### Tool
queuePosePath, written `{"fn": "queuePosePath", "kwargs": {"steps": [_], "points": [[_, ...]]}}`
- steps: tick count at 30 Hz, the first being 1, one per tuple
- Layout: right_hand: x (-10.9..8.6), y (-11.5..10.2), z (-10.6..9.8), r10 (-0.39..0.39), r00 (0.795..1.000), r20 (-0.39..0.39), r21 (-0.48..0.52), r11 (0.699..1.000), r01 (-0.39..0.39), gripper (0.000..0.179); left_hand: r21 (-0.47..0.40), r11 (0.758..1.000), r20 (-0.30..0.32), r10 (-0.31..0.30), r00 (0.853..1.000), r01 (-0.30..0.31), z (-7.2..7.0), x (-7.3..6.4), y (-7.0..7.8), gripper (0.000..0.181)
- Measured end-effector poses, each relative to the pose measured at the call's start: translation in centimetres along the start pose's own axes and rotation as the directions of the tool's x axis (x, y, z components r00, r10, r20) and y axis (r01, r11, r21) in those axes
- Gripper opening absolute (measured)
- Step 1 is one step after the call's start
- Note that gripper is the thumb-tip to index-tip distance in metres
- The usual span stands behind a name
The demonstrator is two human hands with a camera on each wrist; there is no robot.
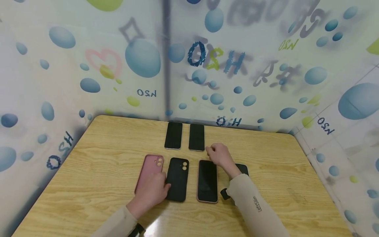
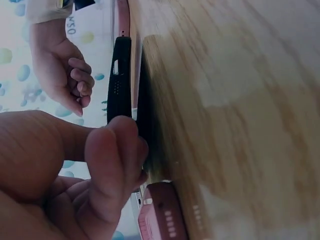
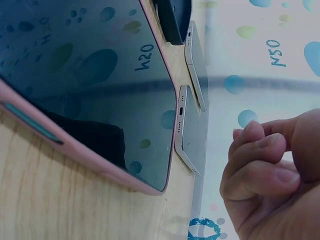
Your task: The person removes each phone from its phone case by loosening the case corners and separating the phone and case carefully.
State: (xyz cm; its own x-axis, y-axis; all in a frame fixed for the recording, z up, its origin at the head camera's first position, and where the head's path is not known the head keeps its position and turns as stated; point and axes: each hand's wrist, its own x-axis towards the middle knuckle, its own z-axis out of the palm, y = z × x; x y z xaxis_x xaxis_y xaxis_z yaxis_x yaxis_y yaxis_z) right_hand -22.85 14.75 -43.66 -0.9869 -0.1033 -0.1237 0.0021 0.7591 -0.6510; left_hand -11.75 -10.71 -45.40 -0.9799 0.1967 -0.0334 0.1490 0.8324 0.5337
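Note:
My left hand [image 1: 152, 191] pinches the edge of a black phone case [image 1: 177, 181]. In the left wrist view the thumb and fingers meet at the end of that black case. Just left of it lies a pink phone case [image 1: 152, 166], partly covered by the left hand. My right hand [image 1: 219, 154] hovers above the table with loosely curled fingers and nothing in them. Below it lies a phone in a pink case [image 1: 207, 182], screen up. Two bare phones [image 1: 173, 135] lie beyond; the right one [image 1: 196, 137] is nearest the right hand.
Another dark phone [image 1: 242, 169] is mostly hidden under the right forearm. The wooden table [image 1: 112, 148] meets a patterned wall [image 1: 142, 105] at its back edge. A black wrist strap [image 1: 137, 229] shows by the left sleeve.

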Motion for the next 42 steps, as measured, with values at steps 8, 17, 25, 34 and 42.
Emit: {"fn": "queuePosePath", "kwargs": {"steps": [8, 17, 25, 34, 42], "points": [[-0.8, 0.8, -0.6, -0.003, 1.0, 0.011, 0.024, 1.0, 0.003, 0.035, -0.014, 1.0, -0.029, -0.008, 1.0, 0.008, -0.3, 0.1, 0.3, 0.023], [-2.0, 1.4, -1.5, 0.037, 0.999, 0.033, 0.046, 0.998, -0.039, 0.033, -0.064, 0.998, -0.037, -0.011, 0.999, 0.009, -0.3, 0.4, 1.2, 0.023], [-3.2, 2.4, -1.7, 0.065, 0.996, 0.057, 0.036, 0.997, -0.067, 0.028, -0.205, 0.978, 0.014, 0.023, 1.0, -0.02, 0.1, 0.4, 2.3, 0.024], [-4.0, 3.5, -1.2, 0.087, 0.996, 0.024, -0.045, 0.995, -0.086, 0.026, -0.274, 0.959, 0.021, 0.081, 0.997, -0.072, 1.0, 0.4, 3.0, 0.025], [-4.8, 3.6, -0.7, 0.131, 0.991, 0.032, -0.1, 0.987, -0.127, 0.029, -0.259, 0.964, 0.035, 0.072, 0.997, -0.06, 1.8, 0.3, 3.9, 0.028]]}}
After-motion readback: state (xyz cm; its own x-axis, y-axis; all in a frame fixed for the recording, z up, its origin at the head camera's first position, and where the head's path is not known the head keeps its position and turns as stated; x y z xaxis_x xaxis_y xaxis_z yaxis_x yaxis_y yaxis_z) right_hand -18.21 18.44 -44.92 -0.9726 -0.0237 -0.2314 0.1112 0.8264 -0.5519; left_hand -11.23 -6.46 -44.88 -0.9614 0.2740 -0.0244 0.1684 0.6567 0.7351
